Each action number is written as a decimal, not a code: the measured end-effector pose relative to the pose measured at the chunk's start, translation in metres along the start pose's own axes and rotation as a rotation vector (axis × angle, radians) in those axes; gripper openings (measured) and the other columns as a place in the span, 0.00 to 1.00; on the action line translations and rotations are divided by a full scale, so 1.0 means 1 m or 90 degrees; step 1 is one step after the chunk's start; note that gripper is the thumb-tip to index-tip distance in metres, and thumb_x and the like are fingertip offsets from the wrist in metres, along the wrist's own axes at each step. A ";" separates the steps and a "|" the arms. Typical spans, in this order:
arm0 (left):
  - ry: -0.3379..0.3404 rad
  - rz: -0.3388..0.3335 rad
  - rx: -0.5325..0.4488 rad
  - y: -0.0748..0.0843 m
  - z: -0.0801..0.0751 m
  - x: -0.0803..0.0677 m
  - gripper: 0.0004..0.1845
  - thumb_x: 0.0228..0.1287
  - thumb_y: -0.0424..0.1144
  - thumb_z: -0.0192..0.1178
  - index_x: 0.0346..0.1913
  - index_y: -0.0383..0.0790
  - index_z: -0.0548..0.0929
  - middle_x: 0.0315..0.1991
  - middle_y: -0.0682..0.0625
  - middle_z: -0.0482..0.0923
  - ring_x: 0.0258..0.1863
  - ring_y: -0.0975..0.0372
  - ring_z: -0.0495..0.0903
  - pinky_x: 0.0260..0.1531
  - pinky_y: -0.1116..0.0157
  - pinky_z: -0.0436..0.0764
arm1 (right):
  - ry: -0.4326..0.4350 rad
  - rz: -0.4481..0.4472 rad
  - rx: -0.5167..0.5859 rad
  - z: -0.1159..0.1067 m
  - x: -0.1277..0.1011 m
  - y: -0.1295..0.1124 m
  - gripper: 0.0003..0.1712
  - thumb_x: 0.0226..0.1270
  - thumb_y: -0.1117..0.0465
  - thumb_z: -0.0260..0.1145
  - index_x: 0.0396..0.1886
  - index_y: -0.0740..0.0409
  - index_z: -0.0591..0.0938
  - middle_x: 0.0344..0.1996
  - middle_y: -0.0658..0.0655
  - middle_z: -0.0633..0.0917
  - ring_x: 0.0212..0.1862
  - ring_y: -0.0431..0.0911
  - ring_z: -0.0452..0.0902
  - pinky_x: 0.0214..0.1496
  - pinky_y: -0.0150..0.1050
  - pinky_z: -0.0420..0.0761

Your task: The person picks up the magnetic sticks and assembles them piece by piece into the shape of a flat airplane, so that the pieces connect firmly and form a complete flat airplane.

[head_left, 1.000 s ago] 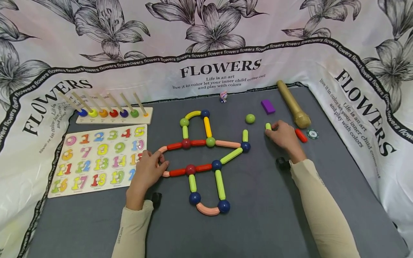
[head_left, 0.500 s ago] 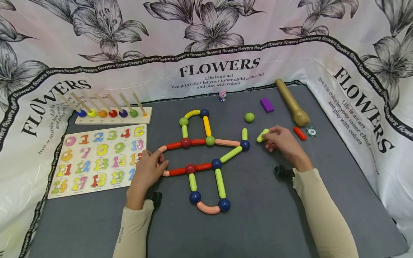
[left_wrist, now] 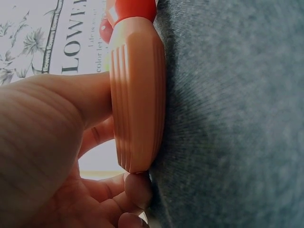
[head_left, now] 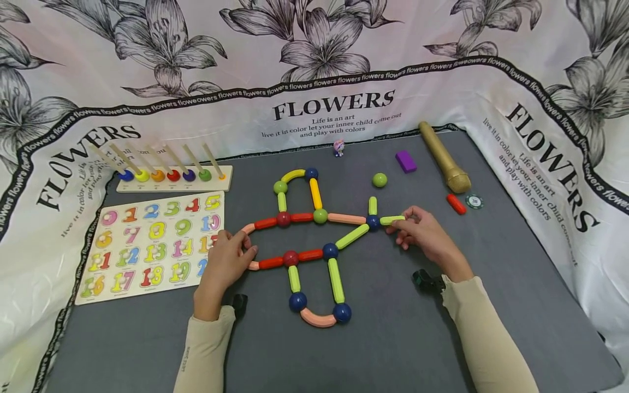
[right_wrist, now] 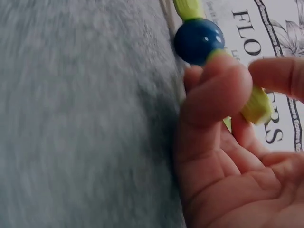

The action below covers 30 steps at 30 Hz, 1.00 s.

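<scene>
On the grey table lies a figure of coloured magnetic sticks and balls. My right hand pinches a yellow-green magnetic stick at the figure's right tip. That stick's inner end meets a dark blue ball, which also bears a short upright yellow-green stick. In the right wrist view, the thumb partly covers the held stick beside the blue ball. At the figure's left end my left hand holds a pink curved stick between thumb and fingers. The hand hides most of it in the head view.
A number board and a peg abacus lie left. Toward the right are a loose green ball, purple block, gold microphone, red stick and poker chip. A small figurine stands at the back.
My right hand has brought the yellow-green stick leftward from near the microphone, turned it level and set its end against the blue ball. My left hand has stayed in place.
</scene>
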<state>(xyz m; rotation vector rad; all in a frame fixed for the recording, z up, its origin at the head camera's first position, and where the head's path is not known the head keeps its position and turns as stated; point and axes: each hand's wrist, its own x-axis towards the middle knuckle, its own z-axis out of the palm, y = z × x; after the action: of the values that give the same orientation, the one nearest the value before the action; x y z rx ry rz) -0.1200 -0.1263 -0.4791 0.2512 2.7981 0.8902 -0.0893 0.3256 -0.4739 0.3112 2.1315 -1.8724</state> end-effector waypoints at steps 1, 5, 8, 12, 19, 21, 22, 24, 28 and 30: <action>0.002 -0.001 0.000 0.000 0.000 0.000 0.09 0.75 0.38 0.67 0.41 0.39 0.78 0.41 0.40 0.67 0.36 0.50 0.69 0.35 0.54 0.65 | -0.010 -0.002 -0.007 -0.001 -0.001 0.001 0.14 0.82 0.60 0.63 0.47 0.63 0.67 0.41 0.60 0.90 0.28 0.42 0.79 0.30 0.35 0.83; 0.008 0.003 -0.002 -0.001 0.000 -0.001 0.09 0.75 0.38 0.67 0.40 0.39 0.78 0.40 0.41 0.67 0.36 0.50 0.69 0.35 0.53 0.65 | -0.039 -0.004 -0.040 -0.008 0.000 0.000 0.16 0.82 0.59 0.65 0.51 0.66 0.70 0.42 0.60 0.90 0.29 0.43 0.81 0.31 0.37 0.84; 0.010 0.010 -0.005 -0.001 0.000 -0.002 0.08 0.75 0.38 0.67 0.41 0.39 0.78 0.39 0.41 0.66 0.36 0.50 0.69 0.36 0.53 0.65 | -0.038 -0.003 -0.093 -0.015 0.004 -0.005 0.22 0.83 0.54 0.64 0.57 0.70 0.73 0.41 0.61 0.88 0.30 0.44 0.82 0.33 0.38 0.85; 0.013 0.015 -0.006 -0.002 0.001 -0.003 0.08 0.75 0.38 0.67 0.41 0.39 0.78 0.38 0.42 0.66 0.35 0.50 0.69 0.36 0.53 0.65 | -0.007 -0.036 -0.216 -0.023 0.021 -0.024 0.27 0.86 0.50 0.60 0.62 0.72 0.76 0.43 0.66 0.87 0.34 0.46 0.83 0.35 0.39 0.85; 0.011 0.013 -0.009 -0.003 0.007 -0.003 0.08 0.75 0.38 0.68 0.41 0.40 0.79 0.38 0.42 0.66 0.33 0.52 0.69 0.34 0.54 0.65 | -0.114 -0.134 -0.425 -0.031 0.067 -0.062 0.28 0.88 0.61 0.54 0.80 0.64 0.68 0.70 0.72 0.71 0.46 0.59 0.80 0.44 0.49 0.83; 0.006 0.013 -0.013 -0.003 0.009 -0.003 0.08 0.75 0.39 0.68 0.41 0.40 0.79 0.38 0.43 0.67 0.33 0.52 0.69 0.34 0.54 0.66 | -0.152 -0.143 -0.473 -0.031 0.076 -0.068 0.27 0.87 0.64 0.54 0.80 0.65 0.70 0.71 0.72 0.71 0.44 0.58 0.78 0.43 0.49 0.82; 0.005 0.012 -0.014 -0.003 0.009 -0.003 0.08 0.75 0.39 0.68 0.41 0.40 0.80 0.38 0.42 0.67 0.33 0.52 0.69 0.34 0.54 0.66 | -0.159 -0.142 -0.487 -0.031 0.079 -0.070 0.26 0.86 0.65 0.55 0.78 0.65 0.71 0.70 0.72 0.72 0.42 0.57 0.78 0.42 0.48 0.81; 0.004 0.007 -0.011 -0.002 0.009 -0.003 0.08 0.75 0.39 0.67 0.42 0.39 0.80 0.39 0.41 0.67 0.36 0.50 0.70 0.36 0.53 0.66 | -0.161 -0.143 -0.503 -0.029 0.085 -0.071 0.24 0.84 0.66 0.56 0.75 0.68 0.75 0.60 0.71 0.78 0.38 0.56 0.79 0.40 0.47 0.80; 0.018 0.013 0.043 0.016 0.001 -0.006 0.12 0.76 0.41 0.67 0.53 0.36 0.84 0.50 0.33 0.71 0.49 0.41 0.73 0.48 0.43 0.72 | -0.132 -0.140 -0.477 -0.022 0.091 -0.071 0.22 0.81 0.69 0.58 0.70 0.69 0.79 0.47 0.67 0.81 0.38 0.56 0.81 0.41 0.46 0.81; 0.035 0.045 0.084 0.039 -0.004 -0.007 0.18 0.76 0.44 0.67 0.60 0.37 0.84 0.58 0.29 0.72 0.57 0.36 0.72 0.55 0.38 0.72 | -0.124 -0.135 -0.449 -0.019 0.093 -0.070 0.22 0.81 0.69 0.59 0.70 0.69 0.79 0.48 0.68 0.81 0.41 0.57 0.82 0.46 0.47 0.83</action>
<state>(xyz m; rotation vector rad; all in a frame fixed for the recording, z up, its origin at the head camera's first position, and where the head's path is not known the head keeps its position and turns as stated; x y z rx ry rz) -0.1103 -0.0989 -0.4518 0.3531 2.9201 0.7375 -0.2020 0.3329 -0.4394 -0.2469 2.5733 -1.0591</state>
